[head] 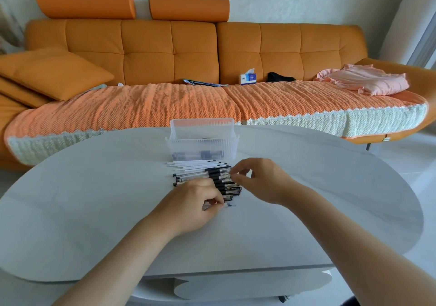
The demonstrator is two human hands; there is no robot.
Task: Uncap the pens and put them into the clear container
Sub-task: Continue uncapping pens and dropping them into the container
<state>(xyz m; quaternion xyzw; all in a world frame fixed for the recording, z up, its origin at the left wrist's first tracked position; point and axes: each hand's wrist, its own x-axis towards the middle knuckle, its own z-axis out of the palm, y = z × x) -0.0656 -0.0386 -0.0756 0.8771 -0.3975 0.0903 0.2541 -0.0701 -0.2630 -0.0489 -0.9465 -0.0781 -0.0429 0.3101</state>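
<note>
clear container point(203, 140): few pens point(188, 155) lying at bottom | pen row point(195, 172) on tabletop point(94, 199) beside it | left hand point(195, 202): fingers pinch nearest pen point(230, 204) | right hand point(257, 178): fingers curled at caps, grip unclear

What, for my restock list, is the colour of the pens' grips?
Black grips on the pens, clearest in the head view.

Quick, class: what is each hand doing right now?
Left hand: pinches a thin white plastic pen.
Right hand: touching black-capped clear pens; hold cannot be told.
</note>
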